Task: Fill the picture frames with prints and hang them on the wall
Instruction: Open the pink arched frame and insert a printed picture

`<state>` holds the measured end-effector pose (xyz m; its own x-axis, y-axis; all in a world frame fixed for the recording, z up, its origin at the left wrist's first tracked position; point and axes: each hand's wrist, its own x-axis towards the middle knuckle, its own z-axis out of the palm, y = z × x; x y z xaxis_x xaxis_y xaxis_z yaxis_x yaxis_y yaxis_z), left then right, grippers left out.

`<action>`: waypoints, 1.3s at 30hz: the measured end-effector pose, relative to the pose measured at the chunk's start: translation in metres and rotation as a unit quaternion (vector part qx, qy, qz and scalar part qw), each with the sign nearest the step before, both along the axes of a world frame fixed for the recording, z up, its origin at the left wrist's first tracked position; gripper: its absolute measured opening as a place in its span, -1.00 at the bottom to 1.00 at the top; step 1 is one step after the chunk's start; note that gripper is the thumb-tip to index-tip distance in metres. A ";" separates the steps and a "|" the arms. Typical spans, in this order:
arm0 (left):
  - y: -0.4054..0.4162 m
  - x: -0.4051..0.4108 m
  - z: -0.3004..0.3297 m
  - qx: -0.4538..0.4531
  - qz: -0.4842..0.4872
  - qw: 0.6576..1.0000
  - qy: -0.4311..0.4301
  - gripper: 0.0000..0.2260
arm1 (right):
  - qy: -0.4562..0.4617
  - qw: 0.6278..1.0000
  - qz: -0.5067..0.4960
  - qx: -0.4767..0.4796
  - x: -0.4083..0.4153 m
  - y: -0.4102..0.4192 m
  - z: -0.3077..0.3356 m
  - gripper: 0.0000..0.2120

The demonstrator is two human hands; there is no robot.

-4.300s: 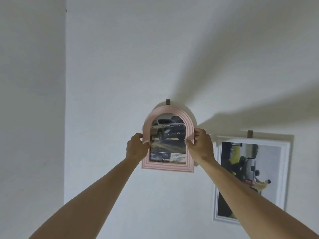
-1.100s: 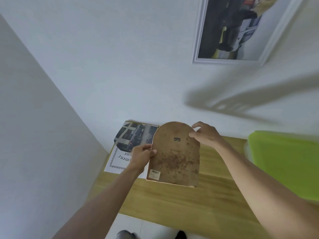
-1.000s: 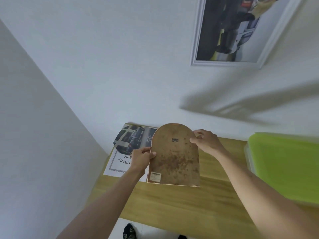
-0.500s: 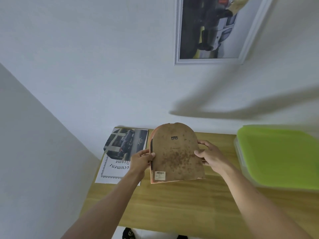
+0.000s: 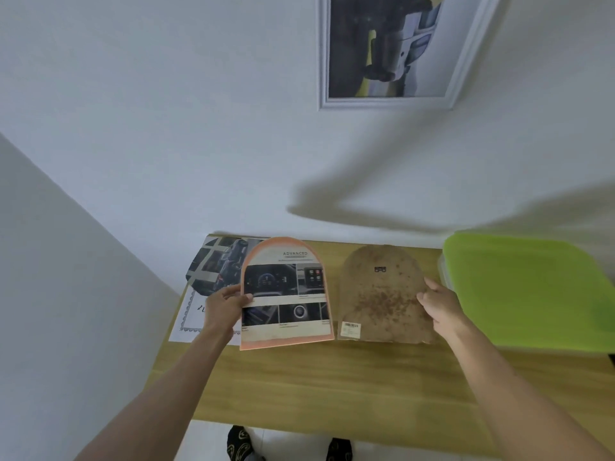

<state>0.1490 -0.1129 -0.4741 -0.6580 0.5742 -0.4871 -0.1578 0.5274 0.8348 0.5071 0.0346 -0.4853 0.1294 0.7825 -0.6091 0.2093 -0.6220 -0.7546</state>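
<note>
We see the pink arched frame (image 5: 287, 294), print showing in its back, pinched at its left edge by the left grip (image 5: 224, 302) over the desk (image 5: 332, 387), while the right grip (image 5: 441, 306) pinches the brown backing board (image 5: 382, 294) just beside it, near a green-lidded box (image 5: 525, 291).

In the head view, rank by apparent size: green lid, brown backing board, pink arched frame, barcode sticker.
1. Green lid, largest, though cropped at the right edge.
2-3. Backing board and pink frame: look alike, not ranked.
4. Barcode sticker, smallest.

Both hands (image 5: 226, 302) (image 5: 441, 306) extended forward, fingers pinching
</note>
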 end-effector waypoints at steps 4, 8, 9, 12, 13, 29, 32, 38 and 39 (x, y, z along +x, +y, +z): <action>-0.009 -0.015 0.002 -0.010 0.011 1.000 0.022 -0.75 | -0.070 0.997 0.010 -0.010 -0.006 -0.009 -0.020 -0.41; -0.010 -0.006 -0.004 -0.011 0.007 1.000 0.014 -0.80 | -0.182 0.983 0.040 0.012 -0.003 -0.008 -0.051 -0.38; -0.010 -0.003 -0.006 -0.009 0.007 1.000 0.011 -0.80 | -0.224 0.972 0.064 0.023 -0.001 -0.009 -0.056 -0.37; -0.008 0.006 -0.015 -0.008 -0.002 1.000 0.004 -0.78 | -0.340 0.928 0.153 0.024 -0.002 -0.019 -0.060 -0.43; -0.007 0.009 -0.016 -0.007 -0.005 1.000 0.000 -0.77 | -0.364 0.910 0.196 0.029 -0.003 -0.023 -0.061 -0.39; -0.003 0.038 -0.043 -0.035 -0.058 0.998 -0.012 -0.79 | -0.359 0.817 0.388 0.231 -0.037 -0.058 -0.059 -0.56; -0.004 0.039 -0.052 -0.066 -0.099 0.989 0.090 -0.82 | -0.322 0.806 0.438 0.234 -0.068 -0.068 -0.062 -0.57; -0.006 0.049 -0.065 -0.115 -0.247 0.931 0.241 -0.69 | -0.352 0.793 0.468 0.167 -0.109 -0.077 -0.078 -0.57; -0.006 0.050 -0.069 -0.120 -0.268 0.921 0.256 -0.62 | -0.363 0.791 0.464 0.164 -0.112 -0.078 -0.080 -0.59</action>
